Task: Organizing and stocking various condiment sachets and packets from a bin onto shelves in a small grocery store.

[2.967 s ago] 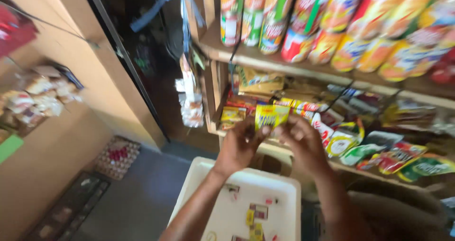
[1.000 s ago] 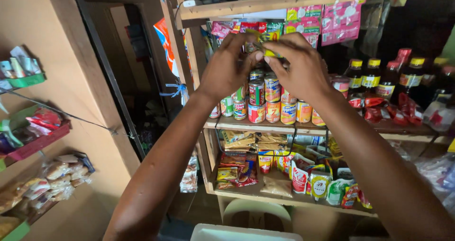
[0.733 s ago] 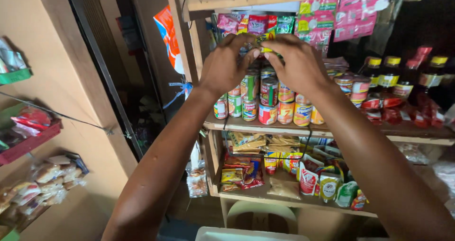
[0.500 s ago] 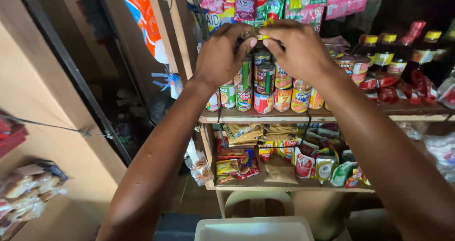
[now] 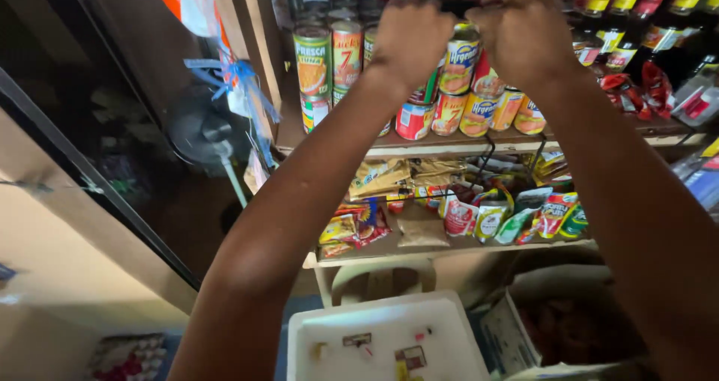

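Both my arms reach up toward a wooden shelf unit. My left hand (image 5: 408, 40) and my right hand (image 5: 520, 29) are close together at the top edge of the view, backs toward me, fingers curled. The fingertips are cut off by the frame, so whatever is between them is hidden. Right behind the hands stand stacked food cans (image 5: 329, 55) on a wooden shelf (image 5: 449, 143).
Dark bottles with yellow caps (image 5: 622, 29) stand on the right of the same shelf. Colourful sachets (image 5: 517, 212) fill the lower shelf. Below are a white plastic surface (image 5: 382, 343) with small scraps and a cardboard box (image 5: 524, 336). Blue ribbon (image 5: 236, 78) hangs on the left post.
My view has tilted down and moved closer, so my hands now sit at the top edge. The yellow sachet seen between them earlier is out of sight.
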